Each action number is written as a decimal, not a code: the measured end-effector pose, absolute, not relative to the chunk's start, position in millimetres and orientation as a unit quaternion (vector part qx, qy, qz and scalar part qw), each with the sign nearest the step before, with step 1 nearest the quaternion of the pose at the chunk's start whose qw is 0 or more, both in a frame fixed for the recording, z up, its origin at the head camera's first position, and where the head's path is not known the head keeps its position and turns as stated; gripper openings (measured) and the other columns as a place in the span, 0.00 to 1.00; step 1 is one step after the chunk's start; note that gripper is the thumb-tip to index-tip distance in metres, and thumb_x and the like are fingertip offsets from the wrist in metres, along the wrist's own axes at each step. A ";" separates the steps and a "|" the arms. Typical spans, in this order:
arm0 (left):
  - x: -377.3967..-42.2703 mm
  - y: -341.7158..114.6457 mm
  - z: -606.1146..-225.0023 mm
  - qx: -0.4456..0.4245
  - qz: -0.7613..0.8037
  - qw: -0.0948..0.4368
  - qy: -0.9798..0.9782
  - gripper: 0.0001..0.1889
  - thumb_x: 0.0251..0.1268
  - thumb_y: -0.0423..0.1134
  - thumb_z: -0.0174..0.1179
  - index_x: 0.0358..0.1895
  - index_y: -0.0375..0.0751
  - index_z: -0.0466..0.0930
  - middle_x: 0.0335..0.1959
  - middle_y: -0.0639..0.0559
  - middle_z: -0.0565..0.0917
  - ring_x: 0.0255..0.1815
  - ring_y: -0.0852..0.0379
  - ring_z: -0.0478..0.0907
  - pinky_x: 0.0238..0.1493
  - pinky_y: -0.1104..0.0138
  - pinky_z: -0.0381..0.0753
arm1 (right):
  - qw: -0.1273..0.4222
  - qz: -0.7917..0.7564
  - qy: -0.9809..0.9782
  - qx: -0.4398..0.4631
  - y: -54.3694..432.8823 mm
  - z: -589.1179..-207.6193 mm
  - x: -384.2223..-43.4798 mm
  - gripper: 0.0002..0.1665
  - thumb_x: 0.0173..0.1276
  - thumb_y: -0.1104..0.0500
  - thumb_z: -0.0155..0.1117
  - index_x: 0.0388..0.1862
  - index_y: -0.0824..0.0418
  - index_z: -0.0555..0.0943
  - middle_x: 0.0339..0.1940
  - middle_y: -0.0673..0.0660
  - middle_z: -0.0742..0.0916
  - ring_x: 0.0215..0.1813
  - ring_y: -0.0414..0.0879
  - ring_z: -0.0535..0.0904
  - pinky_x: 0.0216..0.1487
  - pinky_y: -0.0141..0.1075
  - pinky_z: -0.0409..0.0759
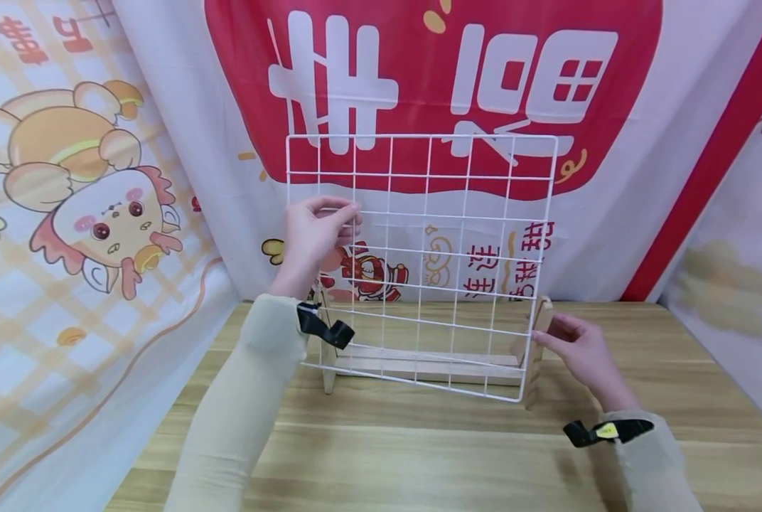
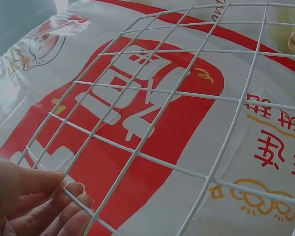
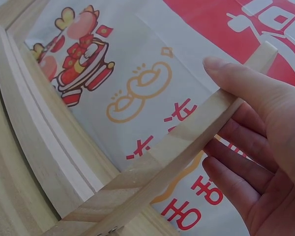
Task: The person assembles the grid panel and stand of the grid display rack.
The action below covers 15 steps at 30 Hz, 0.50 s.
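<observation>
A white wire grid panel [image 1: 419, 135] stands tilted in front of a pale wooden stand [image 1: 432, 368] in the head view. My left hand [image 1: 317, 235] holds the grid at its left side, above the middle. In the left wrist view the thumb and fingers of the left hand [image 2: 34, 196] pinch a wire of the grid [image 2: 211, 179]. My right hand [image 1: 579, 352] is at the stand's right upright. In the right wrist view the right hand [image 3: 275, 142] grips that wooden upright [image 3: 152, 172], thumb on one side and fingers on the other. The left upright is partly hidden behind the left arm.
The stand rests on a wood-grain table [image 1: 419, 455]. Behind it hangs a white cloth with a large red print [image 1: 419, 78]. A patterned cloth [image 1: 99, 284] covers the left side, and another pale cloth [image 1: 733, 235] hangs on the right.
</observation>
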<state>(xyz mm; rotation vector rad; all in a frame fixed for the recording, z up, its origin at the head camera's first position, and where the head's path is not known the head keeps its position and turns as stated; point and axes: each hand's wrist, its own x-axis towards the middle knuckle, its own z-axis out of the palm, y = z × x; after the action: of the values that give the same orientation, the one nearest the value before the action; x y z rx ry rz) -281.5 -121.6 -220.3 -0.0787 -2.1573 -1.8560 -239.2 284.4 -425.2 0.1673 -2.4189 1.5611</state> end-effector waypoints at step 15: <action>-300.4 -106.1 -195.5 -0.005 -0.642 0.135 -0.755 0.14 0.66 0.49 0.70 0.49 0.46 0.88 0.41 0.51 0.88 0.39 0.54 0.88 0.44 0.69 0.87 | 0.125 0.526 -0.840 0.049 287.3 -423.8 -238.2 0.30 0.70 0.55 0.73 0.63 0.73 0.78 0.52 0.70 0.85 0.44 0.32 0.81 0.44 0.24 0.81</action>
<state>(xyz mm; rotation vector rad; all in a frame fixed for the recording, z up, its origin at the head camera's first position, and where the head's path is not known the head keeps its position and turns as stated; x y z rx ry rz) -300.4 -106.1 -195.5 -0.0140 -2.1884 -1.8594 -238.2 287.3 -423.8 0.1437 -2.4464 1.5336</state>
